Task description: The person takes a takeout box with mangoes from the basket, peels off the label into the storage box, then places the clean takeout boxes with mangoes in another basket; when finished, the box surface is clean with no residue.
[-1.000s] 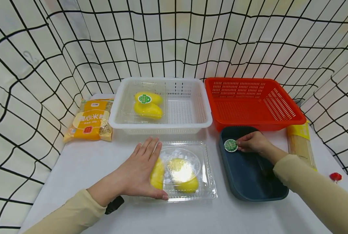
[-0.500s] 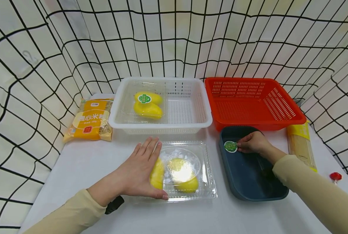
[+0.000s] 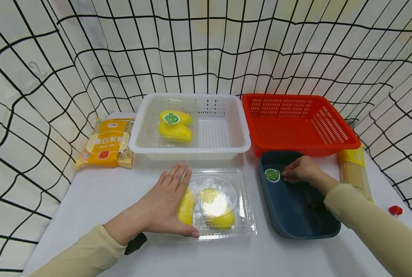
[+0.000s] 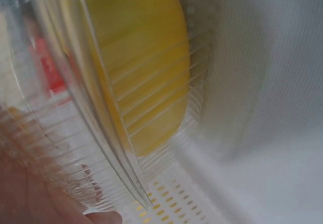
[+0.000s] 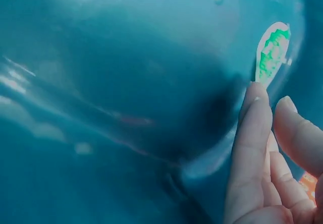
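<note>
My left hand [image 3: 169, 200] lies with straight fingers over the left part of a clear plastic clamshell box [image 3: 244, 204]. Two yellow mangoes show through it; one mango [image 3: 186, 207] is partly covered by the hand, the other mango [image 3: 223, 219] shines under the lid. In the left wrist view, a mango [image 4: 146, 67] fills the ribbed box side, and the thumb shows below. Over the dark blue basin [image 3: 289, 219], my right hand [image 3: 303, 169] reaches in beside a round green sticker [image 3: 272, 175]. In the right wrist view, the index fingertip meets the sticker's lower edge, while the thumb stands apart.
Behind stands a white basket [image 3: 223, 148] holding another clear box of mangoes [image 3: 175, 130] with a green sticker. A red basket [image 3: 296, 130] adjoins it. An orange grain bag [image 3: 109, 144] lies left, a yellow-topped noodle pack [image 3: 355, 173] right. Black netting surrounds the table.
The right hand's fingertips have drawn slightly right of the green sticker, and a narrow gap shows between them in the head view. The left hand stays where it was.
</note>
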Demonstrator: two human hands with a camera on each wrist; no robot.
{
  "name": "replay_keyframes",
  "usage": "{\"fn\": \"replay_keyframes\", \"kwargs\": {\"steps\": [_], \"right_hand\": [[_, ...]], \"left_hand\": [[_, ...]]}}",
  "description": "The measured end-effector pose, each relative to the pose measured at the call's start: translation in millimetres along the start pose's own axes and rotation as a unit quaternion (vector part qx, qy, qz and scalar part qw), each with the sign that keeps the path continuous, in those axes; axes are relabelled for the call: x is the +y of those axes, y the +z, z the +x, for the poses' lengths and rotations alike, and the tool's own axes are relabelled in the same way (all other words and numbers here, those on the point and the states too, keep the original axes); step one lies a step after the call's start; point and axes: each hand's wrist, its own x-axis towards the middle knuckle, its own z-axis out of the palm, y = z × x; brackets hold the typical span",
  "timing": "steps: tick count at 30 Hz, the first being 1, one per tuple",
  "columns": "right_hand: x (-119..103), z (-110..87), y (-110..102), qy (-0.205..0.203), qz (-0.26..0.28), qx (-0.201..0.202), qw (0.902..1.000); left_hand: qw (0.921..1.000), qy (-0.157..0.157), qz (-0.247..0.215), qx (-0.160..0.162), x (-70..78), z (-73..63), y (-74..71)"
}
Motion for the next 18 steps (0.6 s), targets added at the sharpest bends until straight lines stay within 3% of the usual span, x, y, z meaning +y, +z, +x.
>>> {"fn": "replay_keyframes", "kwargs": {"steps": [3,7,10,14,18], "right_hand": [[-4.1,-4.4,-3.0,-0.010,-0.023,0.016,0.9996],[-18.3,-16.9,-4.6,-0.053,-0.089,0.046,0.9935],[-37.1,-30.7,1.9,-0.099,-0.134,0.072,0.9834],[-62.7,-47.4,25.3,-0.182,-0.137,0.082,0.9703],[-75.2,-58.1,58.4,-0.279,-0.153,0.065,0.9457]], "left_hand": [[1.0000,0.000,-0.001,-0.002,-0.3,0.1,1.2],[1.0000,0.002,0.003,0.000,-0.3,0.8,0.7],[1.0000,0.001,0.004,0.000,-0.1,0.8,0.3],[1.0000,-0.001,0.002,0.001,0.1,0.2,0.3],[1.0000,0.000,0.001,0.005,0.2,-0.5,0.8]]}}
